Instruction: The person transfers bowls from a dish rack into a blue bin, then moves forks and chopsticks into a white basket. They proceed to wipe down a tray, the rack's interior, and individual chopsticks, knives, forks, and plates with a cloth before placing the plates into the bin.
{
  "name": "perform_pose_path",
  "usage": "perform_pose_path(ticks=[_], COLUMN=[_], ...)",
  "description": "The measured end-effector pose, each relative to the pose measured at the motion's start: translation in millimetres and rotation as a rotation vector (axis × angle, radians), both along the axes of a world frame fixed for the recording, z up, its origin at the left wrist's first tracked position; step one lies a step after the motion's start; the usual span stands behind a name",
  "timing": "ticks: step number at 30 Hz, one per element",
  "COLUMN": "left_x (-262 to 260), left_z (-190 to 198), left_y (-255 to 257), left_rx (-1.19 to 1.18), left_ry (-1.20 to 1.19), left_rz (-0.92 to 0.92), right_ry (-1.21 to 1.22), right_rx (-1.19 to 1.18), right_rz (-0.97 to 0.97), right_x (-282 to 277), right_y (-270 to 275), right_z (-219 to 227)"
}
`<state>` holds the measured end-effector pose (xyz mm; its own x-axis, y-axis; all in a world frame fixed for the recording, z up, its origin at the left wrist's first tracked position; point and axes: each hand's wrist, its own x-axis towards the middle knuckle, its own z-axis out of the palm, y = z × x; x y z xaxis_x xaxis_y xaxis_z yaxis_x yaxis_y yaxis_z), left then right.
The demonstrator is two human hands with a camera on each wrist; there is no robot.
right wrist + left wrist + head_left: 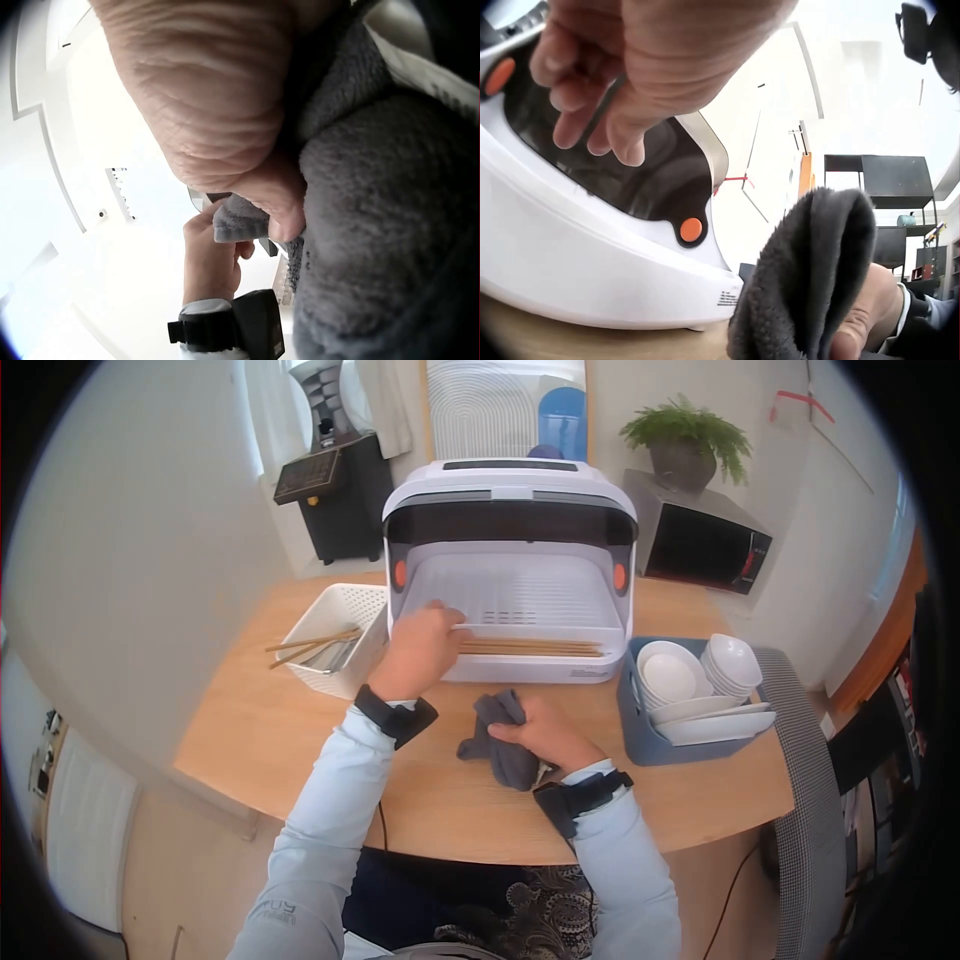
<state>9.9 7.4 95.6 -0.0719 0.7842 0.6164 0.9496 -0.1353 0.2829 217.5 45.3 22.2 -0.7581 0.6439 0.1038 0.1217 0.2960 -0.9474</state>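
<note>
A white cabinet [600, 668] with a raised dark lid stands on the table, orange buttons at its sides. Several wooden chopsticks [535, 648] lie along its front ledge. My left hand [418, 650] is over the ledge's left part, by the chopsticks' left ends. In the left wrist view the fingers of my left hand [622, 82] are loosely bent, and nothing shows in their grip. My right hand [555, 735] grips a bunched grey cloth [512, 760] in front of the cabinet. The cloth [375, 225] is thick and fluffy beside my right thumb in the right wrist view.
Left of the cabinet, a white basket [345, 678] holds chopsticks and metal utensils. A blue-grey bin [690, 752] of white bowls and plates stands at the right. Behind are a microwave [700, 545], a potted plant [685, 455] and a black cabinet [350, 510].
</note>
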Motion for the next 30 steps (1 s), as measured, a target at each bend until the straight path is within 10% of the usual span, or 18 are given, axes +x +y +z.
perform_pose_path(ticks=[12,24,30], left_x=[-166.9,-131.5,-38.4], left_z=[-13.7,23.7,12.5], left_y=[-107.0,-137.0,-109.8], left_rx=[-0.101,0.201,0.211], left_ry=[0.416,-0.096,-0.346], left_rz=[0.848,0.795,0.115], right_ry=[-0.045,0.346,0.710], right_rx=[-0.068,-0.438,-0.767], right_rz=[-0.013,-0.141,-0.078], right_x=[-0.2,5.7,0.1], right_y=[-1.5,-1.8,-6.4], right_z=[3.3,11.6,15.8])
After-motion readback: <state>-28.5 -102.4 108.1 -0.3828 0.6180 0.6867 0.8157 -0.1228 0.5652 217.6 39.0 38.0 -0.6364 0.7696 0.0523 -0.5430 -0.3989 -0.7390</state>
